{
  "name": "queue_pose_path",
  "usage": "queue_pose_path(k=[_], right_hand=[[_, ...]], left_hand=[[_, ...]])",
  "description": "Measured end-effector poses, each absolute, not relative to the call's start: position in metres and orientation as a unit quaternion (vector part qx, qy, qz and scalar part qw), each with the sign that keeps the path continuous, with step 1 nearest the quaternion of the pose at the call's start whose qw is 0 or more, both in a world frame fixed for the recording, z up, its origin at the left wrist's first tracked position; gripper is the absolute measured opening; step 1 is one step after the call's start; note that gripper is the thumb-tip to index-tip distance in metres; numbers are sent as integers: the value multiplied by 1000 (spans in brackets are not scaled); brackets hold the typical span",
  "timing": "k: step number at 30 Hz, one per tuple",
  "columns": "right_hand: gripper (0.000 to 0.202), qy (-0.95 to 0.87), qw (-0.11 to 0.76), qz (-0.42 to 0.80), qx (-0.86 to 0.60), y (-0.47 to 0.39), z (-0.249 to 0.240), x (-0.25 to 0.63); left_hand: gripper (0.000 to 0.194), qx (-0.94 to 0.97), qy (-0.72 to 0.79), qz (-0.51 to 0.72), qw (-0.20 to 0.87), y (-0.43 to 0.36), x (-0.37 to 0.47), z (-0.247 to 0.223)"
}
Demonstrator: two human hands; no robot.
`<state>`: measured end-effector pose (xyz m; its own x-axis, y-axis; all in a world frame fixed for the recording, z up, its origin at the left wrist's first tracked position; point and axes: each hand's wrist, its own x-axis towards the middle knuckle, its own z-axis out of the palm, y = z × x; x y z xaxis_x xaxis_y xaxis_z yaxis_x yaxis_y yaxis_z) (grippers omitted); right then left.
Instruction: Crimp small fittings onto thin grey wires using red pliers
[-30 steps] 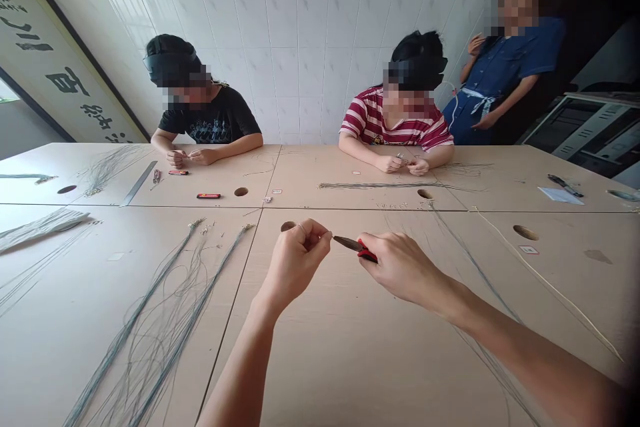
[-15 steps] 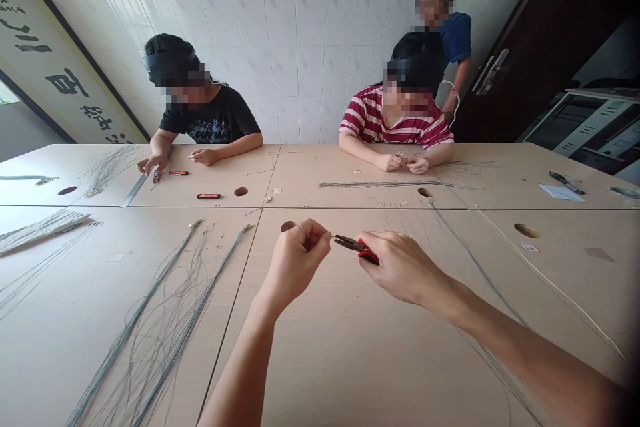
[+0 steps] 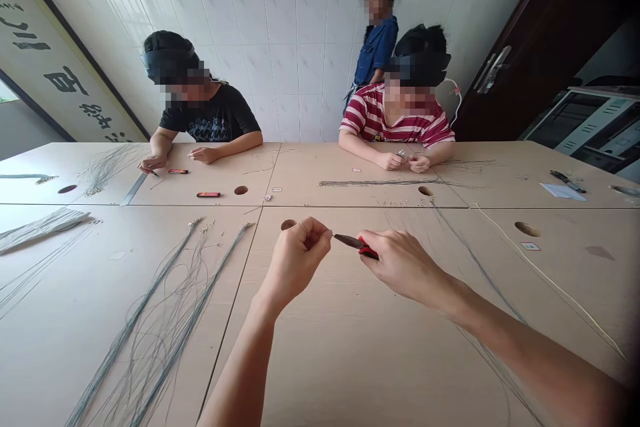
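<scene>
In the middle of the view my right hand (image 3: pixel 395 255) is wrapped round pliers (image 3: pixel 353 242) with red handles. Their dark jaws point left and look closed, with the tip right by the fingertips of my left hand (image 3: pixel 304 250). That hand is closed in a pinch; what it holds is too small to make out. Left of it on the table lie bundles of thin grey-blue cords (image 3: pixel 200 310) with small pale pieces at their far ends. Finer strands (image 3: pixel 473 257) run along the table under and beyond my right forearm.
Across the table (image 3: pixel 320 360) sit two people, one in black (image 3: pixel 215 113), one in red stripes (image 3: pixel 370 117); a third person (image 3: pixel 377 47) stands behind. Round holes (image 3: pixel 527 230) pierce the tabletop. Red-and-black sticks (image 3: pixel 209 195), more cords and a knife (image 3: pixel 565 180) lie on it.
The jaws of the pliers have closed and turned slightly; my hands stay in place. The standing person has moved left. The person in black has shifted the hand at the ruler.
</scene>
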<state>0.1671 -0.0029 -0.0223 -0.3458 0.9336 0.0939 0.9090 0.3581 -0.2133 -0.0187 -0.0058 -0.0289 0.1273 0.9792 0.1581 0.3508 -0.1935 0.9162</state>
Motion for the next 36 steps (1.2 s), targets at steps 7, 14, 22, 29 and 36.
queue_pose_path(k=[7, 14, 22, 29, 36], right_hand=[[23, -815, 100, 62, -568, -2, -20, 171], [18, -819, 99, 49, -563, -3, -20, 175], [19, -821, 92, 62, -560, -6, -24, 175], [22, -817, 92, 80, -564, -7, -25, 172], [18, -836, 90, 48, -539, -10, -30, 170]], left_hand=[[16, 652, 491, 396, 421, -6, -21, -33], [24, 649, 512, 366, 427, -1, -27, -48], [23, 413, 312, 507, 689, 7, -34, -42], [32, 242, 151, 564, 775, 6, -25, -38], [30, 159, 116, 605, 772, 13, -17, -41]])
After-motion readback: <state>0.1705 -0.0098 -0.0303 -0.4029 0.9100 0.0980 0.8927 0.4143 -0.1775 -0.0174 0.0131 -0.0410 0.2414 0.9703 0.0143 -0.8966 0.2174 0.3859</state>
